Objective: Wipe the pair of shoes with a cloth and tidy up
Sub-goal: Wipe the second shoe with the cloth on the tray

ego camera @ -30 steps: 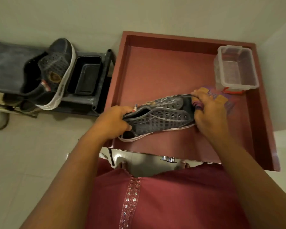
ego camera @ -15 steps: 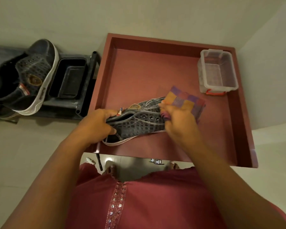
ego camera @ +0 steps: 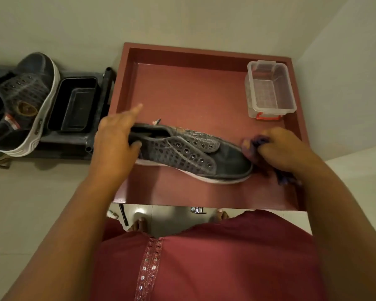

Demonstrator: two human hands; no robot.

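The red tray [ego camera: 204, 192] carries a grey shoe [ego camera: 193, 153] that lies on its side, with its toe to the right. The second shoe [ego camera: 26, 101] stands apart on a dark rack [ego camera: 74, 105] at the left. A clear plastic box [ego camera: 269, 90] sits in the far right corner of the tray. The left hand [ego camera: 115, 144] grips the heel collar, thumb curled in and forefinger pointing out straight. The right hand [ego camera: 284, 148] holds the bunched cloth [ego camera: 256, 144] against the toe. The shoe looks light, with a soft upper and a firmer sole, so the heel is probably the good place to hold it.
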